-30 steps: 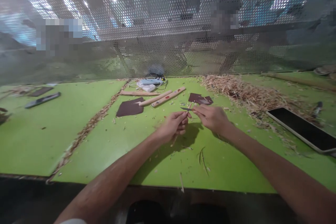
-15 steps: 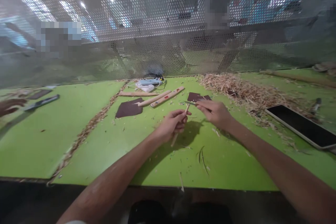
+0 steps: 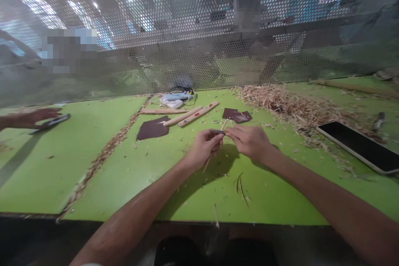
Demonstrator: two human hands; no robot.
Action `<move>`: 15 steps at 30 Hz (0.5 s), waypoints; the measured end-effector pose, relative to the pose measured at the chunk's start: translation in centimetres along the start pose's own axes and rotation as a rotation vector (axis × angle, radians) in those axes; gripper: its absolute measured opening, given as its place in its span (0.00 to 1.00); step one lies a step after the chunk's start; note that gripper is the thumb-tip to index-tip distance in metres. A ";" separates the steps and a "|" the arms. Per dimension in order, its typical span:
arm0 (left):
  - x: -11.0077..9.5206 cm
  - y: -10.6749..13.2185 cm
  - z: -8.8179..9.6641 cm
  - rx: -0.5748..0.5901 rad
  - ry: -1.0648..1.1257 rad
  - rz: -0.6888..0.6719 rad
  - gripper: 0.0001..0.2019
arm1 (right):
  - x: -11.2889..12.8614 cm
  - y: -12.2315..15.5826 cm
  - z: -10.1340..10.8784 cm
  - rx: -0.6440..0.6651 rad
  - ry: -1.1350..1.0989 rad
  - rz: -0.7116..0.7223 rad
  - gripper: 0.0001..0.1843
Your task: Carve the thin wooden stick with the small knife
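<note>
My left hand (image 3: 203,148) is closed around a thin wooden stick (image 3: 223,125) whose tip pokes up past the fingers and whose lower end shows below the fist. My right hand (image 3: 250,141) is closed on a small knife, its blade (image 3: 217,131) lying across the stick by my left thumb. Both hands hover close together above the green table (image 3: 124,174).
Two pale wooden sticks (image 3: 193,115) and dark leather pieces (image 3: 152,129) lie beyond my hands. A heap of shavings (image 3: 286,106) spreads at right, with a dark-screened tablet (image 3: 358,145) by it. Another person's hand (image 3: 34,117) touches a dark tool at far left. A perforated screen (image 3: 199,41) backs the table.
My right hand drew back toward my left, bringing the blade onto the stick. At far left another person's hand reached in to the dark tool.
</note>
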State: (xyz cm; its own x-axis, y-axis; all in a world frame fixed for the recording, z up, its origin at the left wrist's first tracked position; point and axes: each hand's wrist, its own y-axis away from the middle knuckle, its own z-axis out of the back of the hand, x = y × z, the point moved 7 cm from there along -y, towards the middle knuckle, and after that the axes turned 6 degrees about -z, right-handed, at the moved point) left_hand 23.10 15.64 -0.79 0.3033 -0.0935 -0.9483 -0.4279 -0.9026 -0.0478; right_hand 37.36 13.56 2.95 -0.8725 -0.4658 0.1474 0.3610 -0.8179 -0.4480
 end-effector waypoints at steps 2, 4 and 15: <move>0.1 0.0 -0.1 0.001 0.008 0.006 0.23 | 0.0 -0.1 0.1 0.007 0.034 -0.012 0.24; 0.1 0.0 -0.1 0.012 0.011 0.007 0.25 | 0.0 -0.2 0.1 0.025 0.075 -0.035 0.24; 0.8 -0.2 0.6 0.010 -0.040 0.025 0.28 | -1.2 -0.2 -0.3 -0.055 0.145 0.001 0.23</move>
State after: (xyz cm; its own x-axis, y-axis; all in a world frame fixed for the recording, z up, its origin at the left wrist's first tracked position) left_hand 22.97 16.02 -1.76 0.2586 -0.0987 -0.9609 -0.4434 -0.8959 -0.0273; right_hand 38.21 14.42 2.61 -0.9119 -0.4100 0.0201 0.3469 -0.7958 -0.4963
